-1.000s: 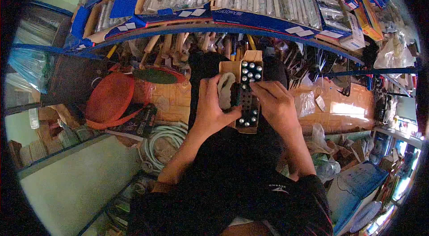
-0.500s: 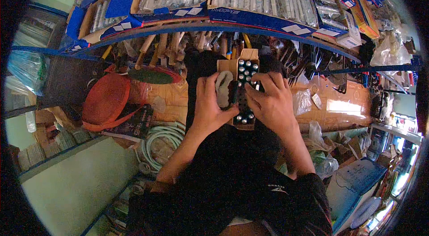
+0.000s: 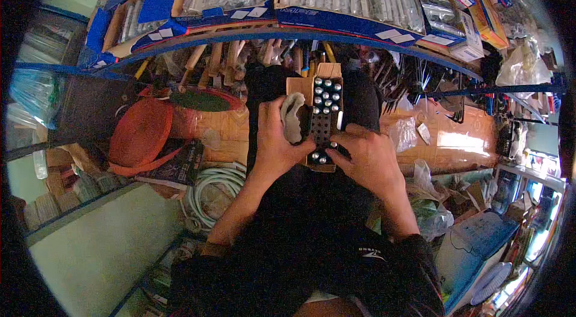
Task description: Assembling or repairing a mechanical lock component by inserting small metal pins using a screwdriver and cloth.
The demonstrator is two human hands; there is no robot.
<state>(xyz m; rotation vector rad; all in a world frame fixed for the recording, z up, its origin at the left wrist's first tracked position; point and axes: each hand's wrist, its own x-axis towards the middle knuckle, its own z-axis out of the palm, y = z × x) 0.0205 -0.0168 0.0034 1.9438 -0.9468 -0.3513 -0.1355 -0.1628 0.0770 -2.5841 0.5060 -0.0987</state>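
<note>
A small cardboard box (image 3: 324, 71) stands between my legs, its flap raised at the far end. Inside, a dark holder with rows of holes (image 3: 321, 127) carries several round silver-tipped pieces (image 3: 327, 96), grouped at the far end and a few at the near end. My left hand (image 3: 276, 143) is closed around a greyish-white cloth (image 3: 293, 118) at the box's left side, its thumb reaching to the holder. At the near right corner, my right hand (image 3: 367, 155) pinches thumb and fingers about one silver-tipped piece (image 3: 333, 145). Its lower part is hidden.
A blue-edged shelf ahead bears open boxes (image 3: 354, 20) of plastic-wrapped parts. Wooden-handled tools (image 3: 216, 65) stand beneath it. To the left lie a red-orange roll (image 3: 143, 134) and a coiled pale hose (image 3: 216, 194). Clear plastic bags (image 3: 405, 135) lie on the right.
My right hand has moved from the box's middle toward its near end. The dark piece seen beside my left thumb no longer shows, and the middle holes are uncovered.
</note>
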